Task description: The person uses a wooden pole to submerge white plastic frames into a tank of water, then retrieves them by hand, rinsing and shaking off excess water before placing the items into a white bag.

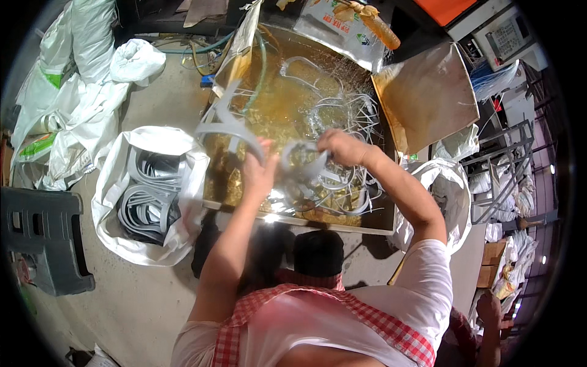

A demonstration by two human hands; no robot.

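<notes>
Here, one left hand (259,172), thumb and fingers closed on a grey curved strip (231,125), above the left part of a rectangular open bin (367,230); one right hand (342,147), fingers gripping a motion-blurred grey looped piece (310,166) over the bin's middle. Also listed: thin pale curled strips (365,119), bin's right side; one white sack (109,205), left of the bin, containing stacked grey curved pieces (147,205).

Grey plastic stool (52,249), brown boxes (491,253)
</notes>
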